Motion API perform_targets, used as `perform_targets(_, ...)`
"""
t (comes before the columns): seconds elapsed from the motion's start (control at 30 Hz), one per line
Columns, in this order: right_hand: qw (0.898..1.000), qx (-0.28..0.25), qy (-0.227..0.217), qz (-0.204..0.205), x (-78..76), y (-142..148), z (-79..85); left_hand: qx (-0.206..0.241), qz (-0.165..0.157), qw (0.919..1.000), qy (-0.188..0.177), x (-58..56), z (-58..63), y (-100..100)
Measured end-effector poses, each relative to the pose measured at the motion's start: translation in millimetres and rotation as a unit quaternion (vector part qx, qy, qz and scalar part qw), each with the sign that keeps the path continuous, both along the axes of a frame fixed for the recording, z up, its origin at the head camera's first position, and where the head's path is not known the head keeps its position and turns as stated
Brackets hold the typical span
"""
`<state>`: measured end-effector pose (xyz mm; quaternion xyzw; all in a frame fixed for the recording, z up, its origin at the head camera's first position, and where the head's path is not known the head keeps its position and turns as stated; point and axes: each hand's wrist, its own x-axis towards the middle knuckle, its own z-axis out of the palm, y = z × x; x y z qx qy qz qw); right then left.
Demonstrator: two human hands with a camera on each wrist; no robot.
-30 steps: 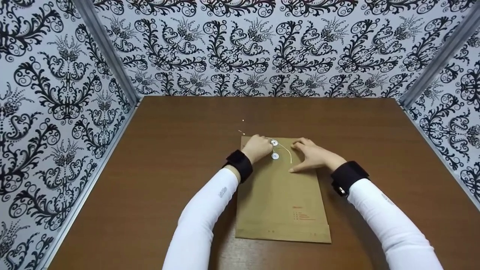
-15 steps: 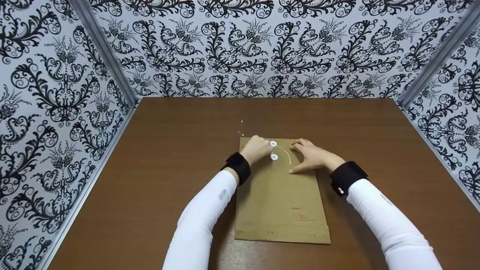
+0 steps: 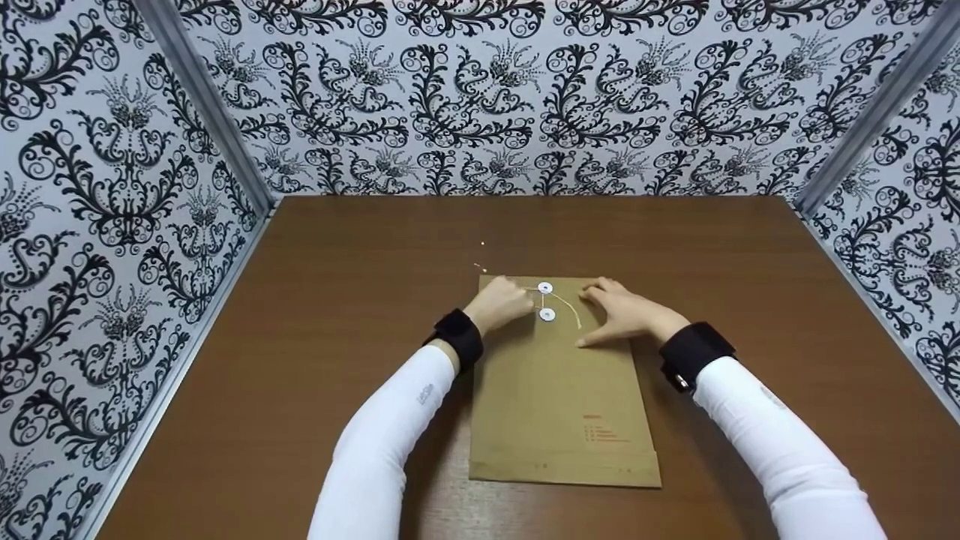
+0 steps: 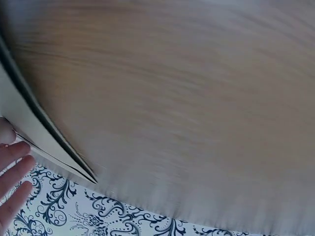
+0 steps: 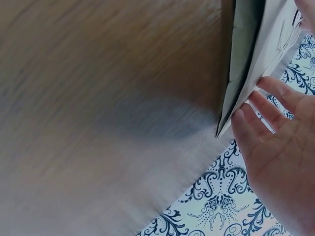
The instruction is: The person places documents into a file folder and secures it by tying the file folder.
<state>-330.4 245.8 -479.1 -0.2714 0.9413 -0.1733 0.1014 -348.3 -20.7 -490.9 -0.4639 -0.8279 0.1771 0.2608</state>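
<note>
A brown paper envelope (image 3: 555, 390) lies flat on the table. Near its far end sit two white closure discs, an upper disc (image 3: 545, 288) and a lower disc (image 3: 547, 315). A thin string (image 3: 568, 305) runs round them, one tail curving off to the right. My left hand (image 3: 501, 301), left of the discs, pinches a stretch of this string; its fingertips are hidden in the head view. My right hand (image 3: 622, 311) rests with spread fingers on the envelope's right edge. In the right wrist view its fingertips (image 5: 238, 120) touch that edge.
The brown wooden table (image 3: 337, 322) extends around the envelope. Small pale specks (image 3: 484, 270) lie just beyond its far left corner. Patterned panels (image 3: 480, 97) enclose the table at the back and sides.
My left hand has drawn back to the left and slightly down, away from the discs, with string now showing between them. The right hand has stayed in place.
</note>
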Motion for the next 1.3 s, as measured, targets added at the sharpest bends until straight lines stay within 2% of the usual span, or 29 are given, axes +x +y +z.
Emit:
perform_targets(0.23,1.000,0.014,-0.027,-0.007,-0.9,1,1.3,0.004,-0.046,0.9986,0.028,0.4,-1.0,-20)
perform_targets(0.43,1.000,0.010,-0.020,-0.005,-1.0,0,0.6,-0.023,-0.085,0.9951,0.046,5.3,0.6,-30)
perform_targets(0.63,1.000,0.009,-0.021,-0.007,-0.2,0,1.2,-0.049,-0.104,0.9931,0.024,15.7,4.4,-37)
perform_targets(0.8,1.000,0.010,-0.022,-0.009,0.1,0,1.0,-0.043,-0.114,0.9924,0.020,25.5,5.4,-41)
perform_targets(0.9,1.000,0.010,-0.021,-0.007,0.2,0,0.0,-0.045,-0.111,0.9928,0.011,31.9,4.9,-44)
perform_targets(1.0,1.000,0.009,-0.021,-0.008,0.5,0,-0.7,-0.045,-0.103,0.9936,-0.013,38.6,4.3,-46)
perform_targets(1.17,1.000,0.013,-0.020,-0.008,0.2,0,0.2,-0.023,-0.095,0.9940,-0.049,51.5,4.9,-47)
perform_targets(1.3,1.000,0.015,-0.019,-0.008,0.1,-1,1.3,-0.011,-0.097,0.9934,-0.060,61.5,3.2,-47)
